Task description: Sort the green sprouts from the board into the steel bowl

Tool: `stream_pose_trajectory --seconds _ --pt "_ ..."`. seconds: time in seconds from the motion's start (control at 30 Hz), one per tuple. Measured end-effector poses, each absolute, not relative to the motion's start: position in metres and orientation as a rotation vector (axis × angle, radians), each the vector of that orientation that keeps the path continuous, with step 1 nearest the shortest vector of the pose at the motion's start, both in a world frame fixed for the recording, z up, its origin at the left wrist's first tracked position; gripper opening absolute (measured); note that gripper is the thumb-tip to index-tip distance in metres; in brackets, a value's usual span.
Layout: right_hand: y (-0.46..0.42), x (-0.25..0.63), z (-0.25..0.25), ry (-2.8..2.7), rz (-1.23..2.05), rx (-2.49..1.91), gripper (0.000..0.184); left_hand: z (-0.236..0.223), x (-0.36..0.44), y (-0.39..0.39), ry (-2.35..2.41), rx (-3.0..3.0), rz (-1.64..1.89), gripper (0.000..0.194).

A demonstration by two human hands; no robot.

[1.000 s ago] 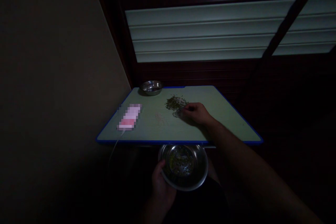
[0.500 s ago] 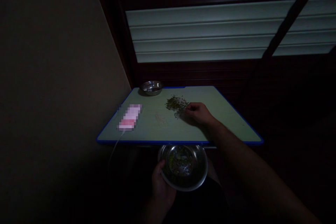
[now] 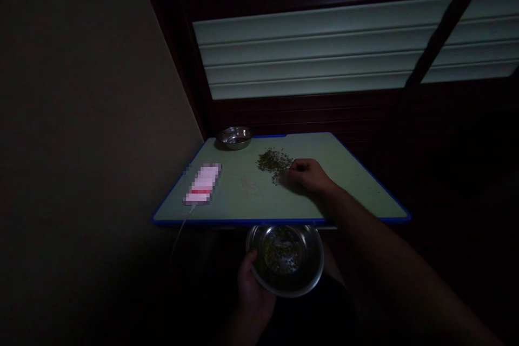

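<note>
My left hand (image 3: 253, 289) grips a round steel bowl (image 3: 314, 273) by its left rim, thumb over the edge, just below the table's front edge. Small green beans or seeds (image 3: 279, 254) lie in the bottom of that bowl. On the tabletop, a loose pile of similar small green grains (image 3: 272, 161) is spread out. My right hand (image 3: 308, 174) is closed at the pile's near right side, fingertips down. Under its fingers shows a small pale, see-through piece (image 3: 280, 177); its kind is too dim to tell.
The low table (image 3: 344, 203) has a pale green top and a blue rim. At its far left corner stands a second, smaller steel bowl (image 3: 235, 139). A phone (image 3: 204, 184) with a white cable (image 3: 180, 232) lies on the left. A wall and dark wooden panels border the table.
The view has shifted slightly. My right hand stays by the grain pile with its fingers closed, and my left hand still holds the steel bowl in nearly the same place.
</note>
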State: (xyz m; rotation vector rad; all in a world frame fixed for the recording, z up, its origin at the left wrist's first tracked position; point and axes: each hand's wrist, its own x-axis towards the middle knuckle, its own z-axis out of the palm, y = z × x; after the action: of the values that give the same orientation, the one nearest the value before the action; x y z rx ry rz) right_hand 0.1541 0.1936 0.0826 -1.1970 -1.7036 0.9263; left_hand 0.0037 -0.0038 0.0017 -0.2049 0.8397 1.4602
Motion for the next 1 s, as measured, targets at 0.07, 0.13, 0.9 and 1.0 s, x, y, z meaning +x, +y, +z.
stream_pose_trajectory --seconds 0.07,0.13,0.9,1.0 --pt "0.194 0.154 0.082 -1.722 0.903 -1.198 0.018 0.001 0.004 -0.004 0.844 -0.207 1.457 0.021" --pt "0.195 0.154 0.08 -1.757 0.883 -1.196 0.018 0.001 0.004 -0.004 0.843 -0.207 1.452 0.022" --pt "0.204 0.153 0.067 -1.887 0.762 -1.104 0.02 0.003 0.003 -0.004 0.849 -0.177 1.433 0.023" --pt "0.204 0.154 0.068 -1.871 0.799 -1.12 0.02 0.002 0.003 -0.004 0.85 -0.183 1.431 0.024"
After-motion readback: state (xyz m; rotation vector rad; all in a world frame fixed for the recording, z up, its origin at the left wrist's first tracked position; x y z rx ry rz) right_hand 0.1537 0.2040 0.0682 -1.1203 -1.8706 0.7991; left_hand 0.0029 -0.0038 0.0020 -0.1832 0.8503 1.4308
